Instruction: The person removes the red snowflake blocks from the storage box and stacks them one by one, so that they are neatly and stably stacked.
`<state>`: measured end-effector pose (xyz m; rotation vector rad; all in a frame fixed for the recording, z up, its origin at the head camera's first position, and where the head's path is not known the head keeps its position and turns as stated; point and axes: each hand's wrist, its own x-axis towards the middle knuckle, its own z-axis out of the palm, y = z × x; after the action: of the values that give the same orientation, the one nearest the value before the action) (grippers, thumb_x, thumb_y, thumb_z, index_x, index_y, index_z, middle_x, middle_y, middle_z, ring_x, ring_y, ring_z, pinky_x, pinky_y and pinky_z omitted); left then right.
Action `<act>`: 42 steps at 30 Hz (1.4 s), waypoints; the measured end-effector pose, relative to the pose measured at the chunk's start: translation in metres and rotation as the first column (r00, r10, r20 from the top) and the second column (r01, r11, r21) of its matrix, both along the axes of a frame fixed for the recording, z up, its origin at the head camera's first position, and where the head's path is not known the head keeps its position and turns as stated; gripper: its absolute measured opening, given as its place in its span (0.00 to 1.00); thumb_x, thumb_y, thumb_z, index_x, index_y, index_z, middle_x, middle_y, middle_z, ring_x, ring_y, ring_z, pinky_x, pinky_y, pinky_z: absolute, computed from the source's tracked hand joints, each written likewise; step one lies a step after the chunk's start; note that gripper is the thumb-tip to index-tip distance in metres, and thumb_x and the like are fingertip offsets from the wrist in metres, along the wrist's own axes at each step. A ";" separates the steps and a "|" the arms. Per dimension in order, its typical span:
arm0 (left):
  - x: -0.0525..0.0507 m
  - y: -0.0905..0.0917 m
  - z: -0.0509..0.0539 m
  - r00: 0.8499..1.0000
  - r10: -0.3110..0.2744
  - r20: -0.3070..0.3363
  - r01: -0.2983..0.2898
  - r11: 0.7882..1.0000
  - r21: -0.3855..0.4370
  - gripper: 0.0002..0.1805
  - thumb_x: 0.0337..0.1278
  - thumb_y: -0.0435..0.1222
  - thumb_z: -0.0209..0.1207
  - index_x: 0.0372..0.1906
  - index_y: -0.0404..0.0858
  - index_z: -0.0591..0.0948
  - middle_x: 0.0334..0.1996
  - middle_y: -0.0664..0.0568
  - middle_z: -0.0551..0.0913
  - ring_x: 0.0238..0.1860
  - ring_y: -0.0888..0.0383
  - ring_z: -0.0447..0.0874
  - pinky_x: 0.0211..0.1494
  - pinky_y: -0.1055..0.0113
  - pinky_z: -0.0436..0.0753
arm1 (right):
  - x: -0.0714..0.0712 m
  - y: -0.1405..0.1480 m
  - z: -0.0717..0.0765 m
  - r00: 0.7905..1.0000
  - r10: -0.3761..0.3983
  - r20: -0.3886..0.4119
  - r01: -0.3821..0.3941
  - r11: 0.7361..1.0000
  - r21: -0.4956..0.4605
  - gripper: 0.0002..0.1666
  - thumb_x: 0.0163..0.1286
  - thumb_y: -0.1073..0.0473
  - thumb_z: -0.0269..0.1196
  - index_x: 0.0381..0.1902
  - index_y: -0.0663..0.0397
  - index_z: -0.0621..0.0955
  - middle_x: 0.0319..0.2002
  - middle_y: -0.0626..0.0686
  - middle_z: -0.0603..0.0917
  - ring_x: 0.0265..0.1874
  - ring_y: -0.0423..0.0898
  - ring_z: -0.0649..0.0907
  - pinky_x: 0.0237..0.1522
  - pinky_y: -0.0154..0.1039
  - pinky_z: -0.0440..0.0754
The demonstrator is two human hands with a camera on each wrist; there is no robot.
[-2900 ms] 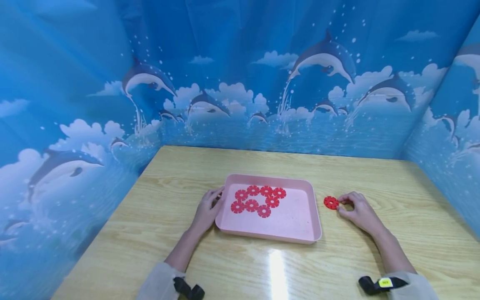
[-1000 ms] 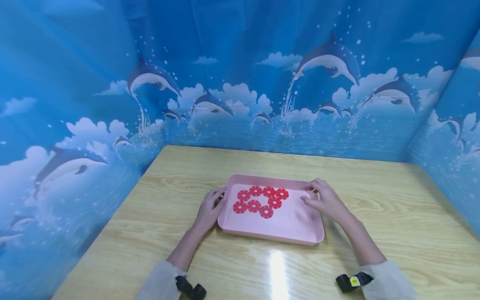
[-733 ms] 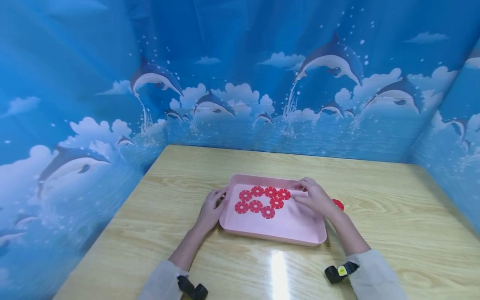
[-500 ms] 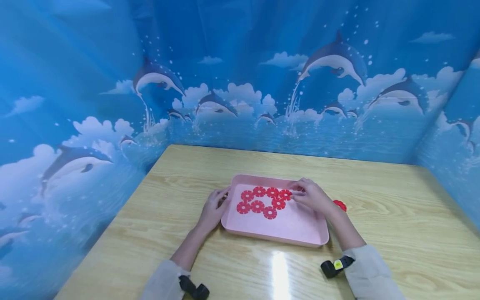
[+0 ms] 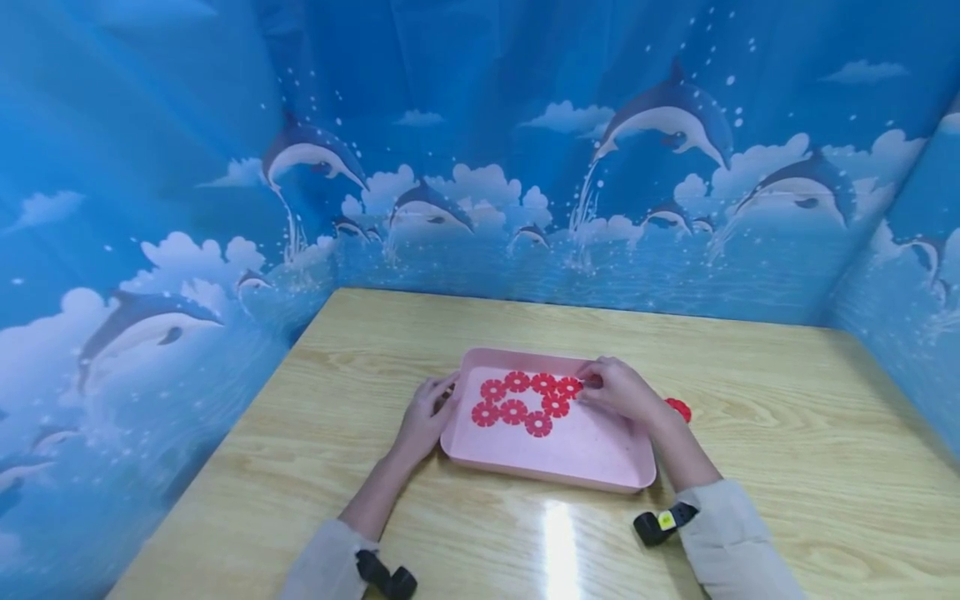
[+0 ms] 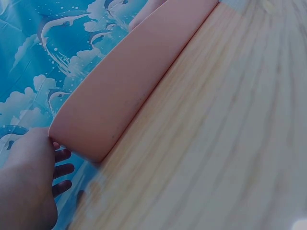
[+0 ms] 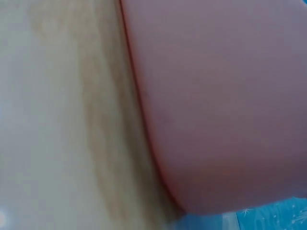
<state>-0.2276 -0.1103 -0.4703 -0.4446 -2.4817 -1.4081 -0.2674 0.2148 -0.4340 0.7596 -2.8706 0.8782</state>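
A pink tray (image 5: 555, 477) stands on the table, holding several notched red discs (image 5: 513, 412) laid flat in a ring-like cluster on its left side. My left hand (image 5: 422, 418) grips the tray's left wall; in the left wrist view this hand (image 6: 29, 167) is at the corner of the tray (image 6: 110, 91), with several fingertips outside the wall. Over the tray's right part, my right hand (image 5: 621, 390) pinches the edge of the rightmost disc (image 5: 568, 387) of the cluster. The right wrist view shows the tray's outer wall (image 7: 216, 105) but not the fingers.
Another red disc (image 5: 678, 409) lies on the wooden table (image 5: 780, 417) just right of the tray, partly hidden by the right forearm. A blue curtain with dolphins (image 5: 480, 167) hangs behind the table and along its sides.
The right hand has let go of the disc right of the tray and moved left over the tray to the cluster's rightmost disc. The left hand stays at the tray wall. The head view has shifted slightly.
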 end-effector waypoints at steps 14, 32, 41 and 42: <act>-0.001 -0.001 0.002 1.000 -0.001 -0.009 0.001 1.000 -0.004 0.20 0.62 0.34 0.54 0.59 0.35 0.73 0.43 0.46 0.75 0.41 0.51 0.76 0.48 0.57 0.76 | 0.001 -0.005 -0.003 0.997 -0.044 -0.068 0.051 0.994 0.099 0.19 0.54 0.56 0.70 0.38 0.64 0.81 0.39 0.57 0.80 0.40 0.54 0.78 0.45 0.47 0.75; -0.001 -0.001 0.000 1.000 0.000 -0.004 0.000 1.000 -0.006 0.20 0.62 0.35 0.54 0.59 0.35 0.73 0.44 0.46 0.75 0.42 0.51 0.76 0.49 0.56 0.75 | 0.003 -0.005 -0.003 0.998 -0.022 -0.064 0.029 0.994 0.108 0.19 0.56 0.57 0.68 0.42 0.64 0.81 0.42 0.57 0.79 0.42 0.53 0.77 0.46 0.48 0.75; -0.001 -0.001 -0.001 1.000 -0.001 -0.007 0.001 1.000 -0.007 0.20 0.62 0.35 0.54 0.59 0.36 0.73 0.44 0.46 0.75 0.42 0.51 0.76 0.49 0.56 0.75 | 0.003 -0.005 -0.003 0.997 -0.025 -0.073 0.033 0.993 0.110 0.16 0.56 0.59 0.67 0.40 0.63 0.82 0.41 0.55 0.80 0.39 0.49 0.76 0.42 0.44 0.75; 0.000 -0.001 -0.001 1.000 -0.001 -0.006 0.001 1.000 -0.008 0.20 0.62 0.35 0.54 0.59 0.36 0.73 0.44 0.46 0.75 0.42 0.51 0.76 0.49 0.56 0.75 | 0.004 -0.004 -0.004 0.997 -0.026 -0.074 0.034 0.993 0.111 0.15 0.56 0.59 0.67 0.39 0.63 0.82 0.41 0.55 0.80 0.39 0.49 0.76 0.42 0.44 0.75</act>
<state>-0.2281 -0.1109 -0.4714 -0.4509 -2.4834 -1.3950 -0.2638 0.2105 -0.4377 0.7398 -2.8791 0.6770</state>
